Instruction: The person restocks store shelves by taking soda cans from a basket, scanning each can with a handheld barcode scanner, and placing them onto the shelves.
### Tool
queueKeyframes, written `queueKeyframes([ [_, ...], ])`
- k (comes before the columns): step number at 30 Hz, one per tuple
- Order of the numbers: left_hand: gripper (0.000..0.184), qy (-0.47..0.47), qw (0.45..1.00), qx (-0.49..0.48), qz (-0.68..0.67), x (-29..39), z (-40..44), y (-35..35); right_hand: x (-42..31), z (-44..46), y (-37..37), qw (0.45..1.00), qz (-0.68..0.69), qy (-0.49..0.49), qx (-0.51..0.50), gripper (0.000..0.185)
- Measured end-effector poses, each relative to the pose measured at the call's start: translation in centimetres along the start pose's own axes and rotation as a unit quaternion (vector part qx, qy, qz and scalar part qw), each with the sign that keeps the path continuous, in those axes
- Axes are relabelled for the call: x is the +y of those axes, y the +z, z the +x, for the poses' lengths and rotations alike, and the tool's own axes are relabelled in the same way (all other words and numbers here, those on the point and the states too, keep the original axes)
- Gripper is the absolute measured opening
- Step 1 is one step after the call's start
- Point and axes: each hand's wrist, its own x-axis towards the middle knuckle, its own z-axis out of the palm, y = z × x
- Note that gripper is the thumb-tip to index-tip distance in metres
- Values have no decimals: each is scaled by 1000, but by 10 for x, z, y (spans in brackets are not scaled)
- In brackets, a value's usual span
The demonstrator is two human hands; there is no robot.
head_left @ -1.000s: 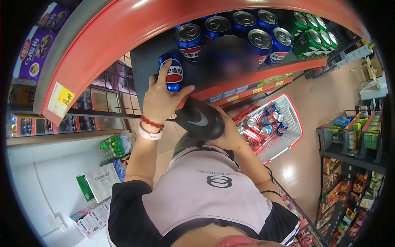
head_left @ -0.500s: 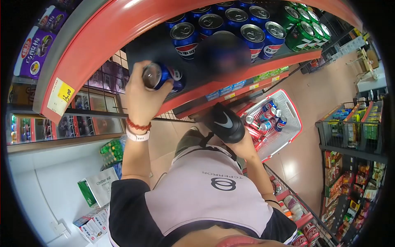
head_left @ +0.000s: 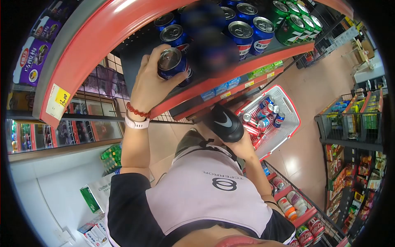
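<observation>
My left hand (head_left: 153, 80), with a red bracelet and a pale watch band, grips a blue can (head_left: 170, 59) on the dark shelf (head_left: 131, 48). The can's silver end faces up, beside another blue can (head_left: 173, 35). Several more blue cans (head_left: 240, 35) stand to the right, some behind a dark blur. My right hand (head_left: 242, 146) is low at the centre, at a black object (head_left: 224, 123) with a white swoosh; its fingers are hidden behind it.
Green cans (head_left: 290, 29) stand on the shelf's right. A white basket with a red rim (head_left: 297, 117) holds several cans on the right. A red shelf edge (head_left: 84, 45) with a price tag (head_left: 57, 101) curves close on the left. Racks (head_left: 349, 144) stand far right.
The can in my left hand has gone from lying on its side to roughly upright, nearer the other blue cans. My right hand and the black object have shifted right since the first frame.
</observation>
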Motion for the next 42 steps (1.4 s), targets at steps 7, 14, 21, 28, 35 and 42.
queueKeyframes([
  [7,69,-32,992,-17,-118,4,4,13,19,-5,-8,998,21,56,11,44],
  [14,73,-38,995,15,-89,3,-7,21,16,-9,-7,998,31,51,36,36],
  [21,59,78,929,73,-355,44,-43,1,21,-18,-9,993,25,79,84,29],
  [28,30,228,351,-152,-895,199,-85,59,23,-34,-10,991,-3,70,113,30],
  [35,38,150,158,-217,-952,237,-114,80,29,-74,-14,973,56,107,198,37],
  [42,37,78,48,-311,-946,267,-121,118,36,-122,-33,923,102,161,334,37],
])
